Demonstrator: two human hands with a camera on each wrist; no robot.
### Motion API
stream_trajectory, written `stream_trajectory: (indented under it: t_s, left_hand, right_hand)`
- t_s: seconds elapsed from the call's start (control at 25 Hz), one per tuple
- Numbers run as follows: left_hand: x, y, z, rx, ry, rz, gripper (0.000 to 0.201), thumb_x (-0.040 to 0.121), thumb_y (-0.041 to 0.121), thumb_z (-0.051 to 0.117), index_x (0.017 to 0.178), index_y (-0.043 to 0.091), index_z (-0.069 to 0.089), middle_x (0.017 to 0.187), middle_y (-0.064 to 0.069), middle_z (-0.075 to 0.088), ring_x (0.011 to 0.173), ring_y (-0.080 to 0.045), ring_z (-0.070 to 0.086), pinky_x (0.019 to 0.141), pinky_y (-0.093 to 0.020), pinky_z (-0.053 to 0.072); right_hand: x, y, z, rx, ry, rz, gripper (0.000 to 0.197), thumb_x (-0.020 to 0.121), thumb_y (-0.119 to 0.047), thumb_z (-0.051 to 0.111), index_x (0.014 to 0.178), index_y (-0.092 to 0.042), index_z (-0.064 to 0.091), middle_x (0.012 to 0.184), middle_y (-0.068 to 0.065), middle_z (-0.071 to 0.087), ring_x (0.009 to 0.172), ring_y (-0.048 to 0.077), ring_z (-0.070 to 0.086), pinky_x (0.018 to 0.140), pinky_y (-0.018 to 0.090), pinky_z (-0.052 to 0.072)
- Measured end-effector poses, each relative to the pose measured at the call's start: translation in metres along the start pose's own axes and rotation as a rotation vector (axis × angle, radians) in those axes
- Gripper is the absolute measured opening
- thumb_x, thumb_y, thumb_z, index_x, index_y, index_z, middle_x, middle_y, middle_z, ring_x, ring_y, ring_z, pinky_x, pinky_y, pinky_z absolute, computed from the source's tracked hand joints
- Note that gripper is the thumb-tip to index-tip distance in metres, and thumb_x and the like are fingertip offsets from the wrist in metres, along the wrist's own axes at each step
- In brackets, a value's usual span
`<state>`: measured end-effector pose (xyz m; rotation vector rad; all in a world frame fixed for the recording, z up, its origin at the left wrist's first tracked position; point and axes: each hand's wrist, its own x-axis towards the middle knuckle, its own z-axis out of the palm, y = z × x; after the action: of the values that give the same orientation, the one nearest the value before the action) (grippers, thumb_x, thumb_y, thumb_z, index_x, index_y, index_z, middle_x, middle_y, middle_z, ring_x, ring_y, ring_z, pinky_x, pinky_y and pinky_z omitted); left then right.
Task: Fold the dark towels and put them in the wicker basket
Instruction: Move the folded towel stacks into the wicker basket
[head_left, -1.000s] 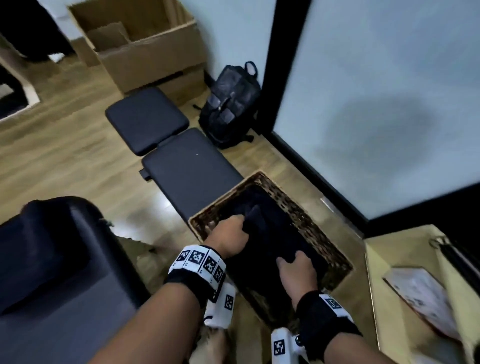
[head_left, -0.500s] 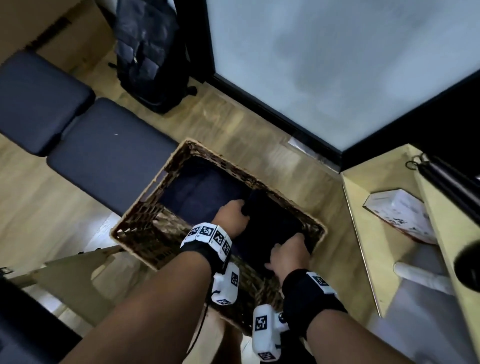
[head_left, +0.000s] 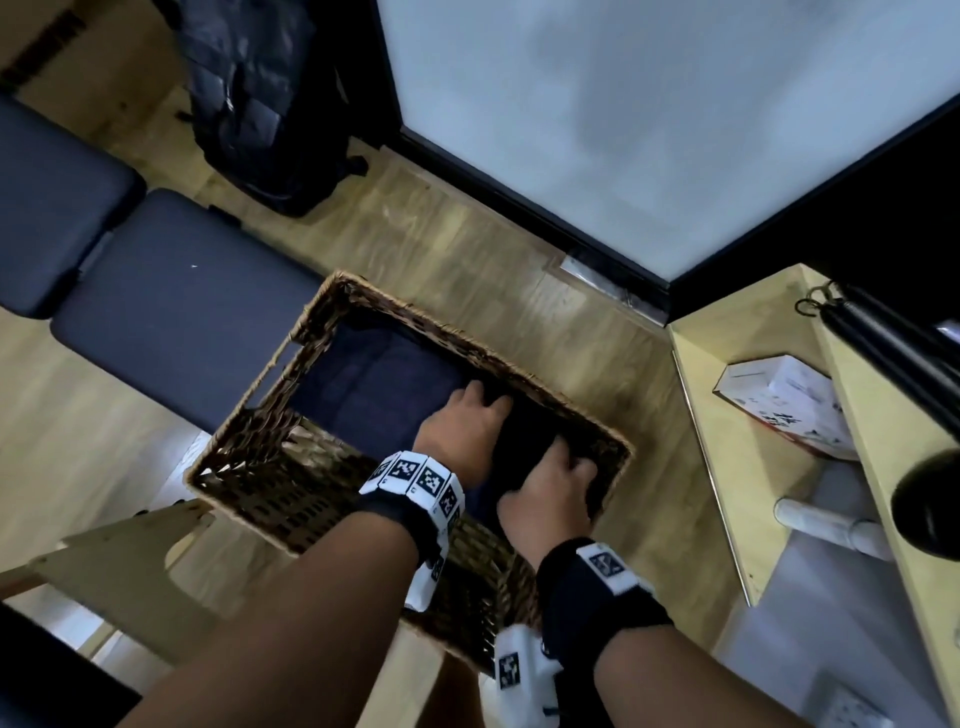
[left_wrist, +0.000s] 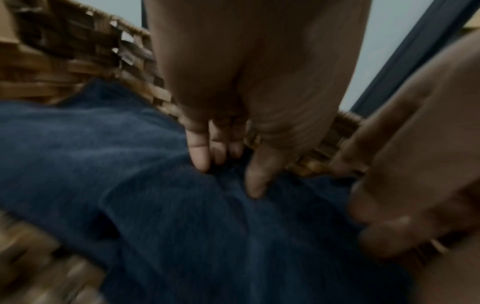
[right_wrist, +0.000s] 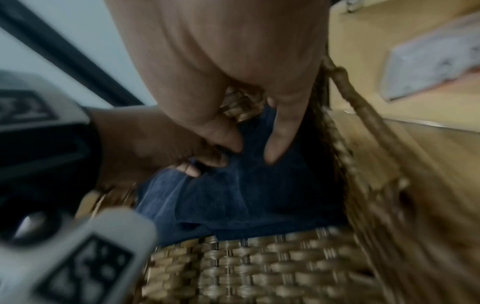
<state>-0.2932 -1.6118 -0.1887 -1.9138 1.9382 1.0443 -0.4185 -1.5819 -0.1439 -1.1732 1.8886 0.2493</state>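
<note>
You have navy-blue towels (head_left: 384, 395) inside a wicker basket (head_left: 270, 483) woven in tan and dark brown. Your wrist bands (head_left: 415, 480) are white with black square code patterns over black straps. The bench pads (head_left: 171, 317) are dark grey, the backpack (head_left: 260, 98) black, the floor (head_left: 457, 260) light wood grain.

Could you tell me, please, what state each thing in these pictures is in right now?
Wicker basket: upright on the floor, open-topped, holding towels.
Folded towel: lying flat in the basket's far half.
Dark towel: inside the basket, pinched by both hands.
Left hand: gripping that towel.
Right hand: gripping the same towel.
Backpack: standing on the floor, closed.
</note>
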Motion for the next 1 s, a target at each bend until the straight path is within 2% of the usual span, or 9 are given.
stream_trajectory:
  t_s: [0.12, 0.24, 0.4, 0.52, 0.6, 0.68, 0.76, 0.92, 1.0]
  left_hand:
    - [0.009, -0.010, 0.015, 0.001, -0.071, -0.108, 0.091, 0.083, 0.015, 0.066, 0.154, 0.033, 0.013, 0.133, -0.012, 0.030, 0.124, -0.033, 0.037, 0.095, -0.047, 0.049]
    - [0.020, -0.018, 0.022, -0.019, -0.103, -0.102, 0.096, 0.080, 0.017, 0.070, 0.154, 0.036, 0.012, 0.135, -0.011, 0.030, 0.124, -0.033, 0.038, 0.098, -0.049, 0.048]
    - [0.013, -0.020, 0.009, -0.158, -0.113, -0.106, 0.069, 0.084, 0.025, 0.067, 0.147, 0.020, 0.038, 0.135, -0.015, 0.045, 0.123, -0.035, 0.048, 0.098, -0.043, 0.048]
    - [-0.012, -0.028, -0.004, -0.280, -0.052, -0.158, 0.039, 0.089, 0.026, 0.060, 0.125, 0.011, 0.057, 0.122, -0.014, 0.062, 0.111, -0.031, 0.059, 0.085, -0.035, 0.049]
    - [-0.042, -0.041, -0.012, -0.339, 0.024, -0.256, 0.029, 0.088, 0.026, 0.057, 0.114, 0.013, 0.059, 0.114, -0.013, 0.065, 0.103, -0.031, 0.062, 0.076, -0.033, 0.048]
    - [-0.077, -0.056, -0.018, -0.441, 0.118, -0.376, 0.021, 0.085, 0.029, 0.056, 0.101, 0.016, 0.060, 0.106, -0.012, 0.067, 0.099, -0.032, 0.063, 0.077, -0.035, 0.050]
    - [-0.118, -0.070, -0.022, -0.550, 0.214, -0.493, 0.015, 0.084, 0.033, 0.056, 0.091, 0.020, 0.060, 0.100, -0.008, 0.068, 0.097, -0.030, 0.064, 0.080, -0.034, 0.051]
    - [-0.211, -0.096, -0.023, -0.643, 0.411, -0.653, 0.021, 0.084, 0.036, 0.054, 0.087, 0.018, 0.064, 0.094, -0.006, 0.069, 0.094, -0.028, 0.065, 0.078, -0.033, 0.052]
    - [-0.264, -0.110, -0.021, -0.684, 0.552, -0.732, 0.021, 0.085, 0.034, 0.054, 0.083, 0.016, 0.064, 0.089, -0.005, 0.070, 0.089, -0.027, 0.065, 0.074, -0.032, 0.051]
  right_hand:
    - [0.036, 0.001, 0.014, 0.146, -0.139, 0.185, 0.085, 0.077, -0.013, 0.065, 0.152, -0.025, 0.026, 0.149, 0.026, 0.021, 0.123, 0.047, 0.049, 0.102, 0.042, 0.049]
    - [0.071, 0.011, 0.036, 0.190, -0.171, 0.184, 0.088, 0.062, -0.024, 0.067, 0.143, -0.035, 0.033, 0.147, 0.022, 0.031, 0.119, 0.046, 0.052, 0.092, 0.054, 0.056]
    - [0.074, 0.016, 0.033, 0.282, -0.147, 0.170, 0.074, 0.061, -0.026, 0.067, 0.133, -0.032, 0.049, 0.135, 0.014, 0.049, 0.108, 0.040, 0.059, 0.080, 0.055, 0.060]
    - [0.056, 0.012, 0.024, 0.245, -0.162, 0.100, 0.065, 0.060, -0.035, 0.067, 0.124, -0.026, 0.058, 0.123, 0.012, 0.059, 0.106, 0.036, 0.061, 0.087, 0.051, 0.059]
    - [0.036, 0.006, 0.020, 0.209, -0.216, -0.004, 0.055, 0.068, -0.037, 0.068, 0.120, -0.020, 0.061, 0.113, 0.008, 0.065, 0.102, 0.030, 0.065, 0.091, 0.046, 0.057]
    - [0.005, -0.005, 0.017, 0.240, -0.316, -0.053, 0.031, 0.085, -0.029, 0.066, 0.112, -0.015, 0.065, 0.102, 0.004, 0.069, 0.087, 0.022, 0.068, 0.080, 0.035, 0.058]
    - [-0.025, -0.014, 0.021, 0.211, -0.373, -0.127, 0.012, 0.094, -0.021, 0.060, 0.099, -0.015, 0.069, 0.098, 0.005, 0.072, 0.082, 0.020, 0.071, 0.071, 0.033, 0.059]
    - [-0.086, -0.042, 0.049, 0.136, -0.347, -0.356, 0.022, 0.093, -0.015, 0.061, 0.071, -0.010, 0.066, 0.070, 0.009, 0.069, 0.063, 0.020, 0.064, 0.058, 0.033, 0.052]
    - [-0.120, -0.065, 0.070, 0.044, -0.399, -0.484, 0.029, 0.093, -0.020, 0.062, 0.065, -0.011, 0.066, 0.062, 0.007, 0.066, 0.059, 0.019, 0.063, 0.058, 0.035, 0.049]
